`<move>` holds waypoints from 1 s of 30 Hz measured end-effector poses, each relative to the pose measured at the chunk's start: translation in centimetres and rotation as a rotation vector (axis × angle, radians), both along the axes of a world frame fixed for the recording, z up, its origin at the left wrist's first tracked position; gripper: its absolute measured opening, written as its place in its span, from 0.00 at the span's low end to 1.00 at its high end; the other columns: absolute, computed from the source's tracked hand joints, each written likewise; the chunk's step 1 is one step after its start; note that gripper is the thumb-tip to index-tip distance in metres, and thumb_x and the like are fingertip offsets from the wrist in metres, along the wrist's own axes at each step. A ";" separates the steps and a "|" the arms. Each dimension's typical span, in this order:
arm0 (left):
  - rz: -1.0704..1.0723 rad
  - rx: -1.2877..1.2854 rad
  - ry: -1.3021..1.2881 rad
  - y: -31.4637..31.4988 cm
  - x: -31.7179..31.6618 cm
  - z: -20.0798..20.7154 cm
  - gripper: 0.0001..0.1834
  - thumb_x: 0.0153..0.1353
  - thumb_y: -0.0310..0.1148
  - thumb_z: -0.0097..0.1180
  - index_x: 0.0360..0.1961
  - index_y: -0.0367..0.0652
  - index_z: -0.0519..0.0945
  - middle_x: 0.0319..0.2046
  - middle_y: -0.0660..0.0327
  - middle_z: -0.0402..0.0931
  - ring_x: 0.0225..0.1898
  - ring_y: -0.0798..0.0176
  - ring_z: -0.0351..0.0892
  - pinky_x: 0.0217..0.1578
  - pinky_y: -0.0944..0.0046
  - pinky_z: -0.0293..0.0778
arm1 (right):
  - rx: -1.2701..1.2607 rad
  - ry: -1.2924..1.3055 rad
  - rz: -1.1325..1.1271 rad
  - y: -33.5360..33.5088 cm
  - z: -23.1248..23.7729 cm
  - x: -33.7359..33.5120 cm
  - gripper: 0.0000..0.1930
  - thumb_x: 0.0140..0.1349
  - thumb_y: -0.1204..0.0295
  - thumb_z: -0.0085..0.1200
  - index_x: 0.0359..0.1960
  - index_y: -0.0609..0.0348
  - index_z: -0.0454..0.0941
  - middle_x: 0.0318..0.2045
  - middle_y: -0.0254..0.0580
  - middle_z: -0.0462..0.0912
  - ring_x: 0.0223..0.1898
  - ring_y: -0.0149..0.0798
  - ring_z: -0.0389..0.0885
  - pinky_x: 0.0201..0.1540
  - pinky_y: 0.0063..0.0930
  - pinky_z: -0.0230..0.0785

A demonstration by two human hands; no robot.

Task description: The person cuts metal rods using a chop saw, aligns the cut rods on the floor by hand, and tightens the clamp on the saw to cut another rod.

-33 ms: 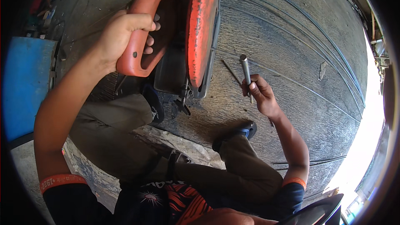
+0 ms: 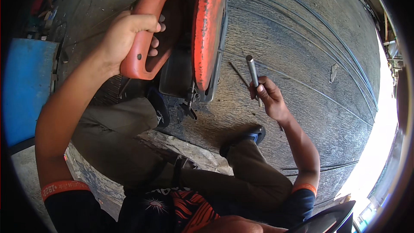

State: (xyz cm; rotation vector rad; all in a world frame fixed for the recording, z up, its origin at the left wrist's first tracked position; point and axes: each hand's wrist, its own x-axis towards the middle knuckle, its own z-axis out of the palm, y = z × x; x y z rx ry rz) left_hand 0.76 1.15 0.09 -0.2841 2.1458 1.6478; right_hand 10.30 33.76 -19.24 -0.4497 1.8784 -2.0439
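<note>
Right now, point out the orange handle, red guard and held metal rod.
Orange handle [image 2: 142, 43]: head view, on the grip.
Red guard [image 2: 206, 33]: head view, on its middle.
Metal rod [image 2: 253, 71]: head view, on its upper shaft.

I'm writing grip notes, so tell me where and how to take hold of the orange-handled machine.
Best, I'd judge, by the outer bar of its orange handle, from the left, where the left hand holds it: the fingers wrap through the loop's opening, and the red guard stands to the right.
</note>
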 end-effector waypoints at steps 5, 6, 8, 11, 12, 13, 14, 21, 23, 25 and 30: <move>-0.032 -0.052 0.003 -0.3 -0.2 -0.2 0.23 0.52 0.36 0.55 0.48 0.37 0.73 0.37 0.62 0.75 0.28 0.71 0.71 0.29 0.69 0.72 | 0.031 -0.013 0.027 -0.9 0.3 -0.8 0.12 0.73 0.64 0.41 0.44 0.61 0.70 0.29 0.33 0.70 0.33 0.28 0.67 0.40 0.26 0.65; -0.033 -0.049 0.005 -0.3 -0.2 -0.3 0.23 0.52 0.36 0.55 0.48 0.37 0.74 0.36 0.62 0.75 0.28 0.71 0.71 0.29 0.69 0.71 | 0.032 -0.013 0.025 -1.1 0.5 -0.9 0.12 0.73 0.64 0.41 0.44 0.61 0.70 0.29 0.33 0.70 0.33 0.28 0.67 0.40 0.26 0.65; -0.038 -0.048 0.008 -0.3 -0.3 -0.3 0.23 0.52 0.36 0.55 0.48 0.37 0.74 0.36 0.62 0.75 0.28 0.71 0.71 0.28 0.69 0.71 | 0.008 -0.002 0.043 -1.4 1.1 -1.1 0.12 0.73 0.64 0.42 0.44 0.61 0.70 0.29 0.32 0.69 0.33 0.27 0.66 0.39 0.25 0.64; -0.037 -0.048 0.015 -0.3 -0.2 -0.2 0.23 0.52 0.36 0.55 0.48 0.37 0.74 0.36 0.63 0.75 0.28 0.71 0.71 0.28 0.70 0.71 | -0.004 0.012 0.026 -1.8 1.1 -1.2 0.12 0.73 0.65 0.42 0.45 0.61 0.70 0.28 0.32 0.69 0.32 0.27 0.66 0.38 0.25 0.63; -0.032 -0.044 0.018 -0.2 -0.2 -0.2 0.22 0.51 0.36 0.55 0.46 0.37 0.74 0.35 0.63 0.75 0.28 0.71 0.72 0.25 0.69 0.72 | -0.005 0.014 0.022 -1.8 1.1 -1.2 0.12 0.73 0.65 0.42 0.45 0.61 0.70 0.28 0.32 0.69 0.32 0.27 0.66 0.38 0.25 0.63; -0.024 -0.042 0.019 -0.2 -0.2 -0.1 0.21 0.50 0.36 0.56 0.44 0.37 0.74 0.34 0.63 0.74 0.28 0.70 0.73 0.23 0.68 0.73 | 0.004 0.019 0.032 -1.8 1.1 -1.2 0.11 0.73 0.65 0.43 0.45 0.61 0.70 0.29 0.32 0.69 0.32 0.27 0.66 0.38 0.25 0.63; -0.025 -0.043 0.019 -0.2 -0.2 -0.1 0.21 0.50 0.36 0.56 0.44 0.37 0.74 0.34 0.63 0.74 0.28 0.70 0.73 0.23 0.68 0.73 | 0.013 0.025 0.042 -1.9 1.1 -1.2 0.11 0.72 0.65 0.43 0.45 0.60 0.70 0.29 0.32 0.69 0.32 0.26 0.66 0.38 0.25 0.64; -0.020 -0.046 0.010 -0.2 -0.1 0.0 0.20 0.50 0.36 0.56 0.44 0.38 0.74 0.34 0.62 0.74 0.28 0.70 0.73 0.24 0.68 0.73 | 0.024 0.014 0.045 -2.4 1.7 -1.0 0.10 0.72 0.66 0.44 0.46 0.60 0.70 0.29 0.33 0.69 0.33 0.26 0.66 0.38 0.24 0.64; -0.019 -0.048 0.006 0.0 -0.1 0.1 0.20 0.50 0.36 0.56 0.44 0.38 0.74 0.34 0.62 0.74 0.28 0.70 0.73 0.24 0.68 0.73 | 0.009 0.037 0.036 -2.3 1.6 -1.0 0.10 0.72 0.67 0.44 0.45 0.61 0.71 0.29 0.32 0.69 0.33 0.26 0.66 0.38 0.24 0.63; -0.017 -0.049 0.012 0.2 -0.1 0.1 0.20 0.51 0.36 0.55 0.45 0.38 0.74 0.35 0.62 0.75 0.28 0.70 0.73 0.26 0.68 0.73 | 0.041 0.022 0.020 -1.9 0.9 -1.1 0.11 0.72 0.65 0.44 0.44 0.61 0.71 0.27 0.33 0.70 0.31 0.27 0.68 0.36 0.25 0.64; -0.037 -0.066 0.012 0.1 -0.1 0.2 0.22 0.52 0.36 0.54 0.47 0.36 0.74 0.36 0.61 0.75 0.27 0.70 0.73 0.27 0.68 0.73 | 0.561 0.152 -0.191 0.4 -0.1 -1.6 0.15 0.68 0.60 0.49 0.41 0.61 0.74 0.16 0.48 0.74 0.17 0.45 0.76 0.23 0.38 0.66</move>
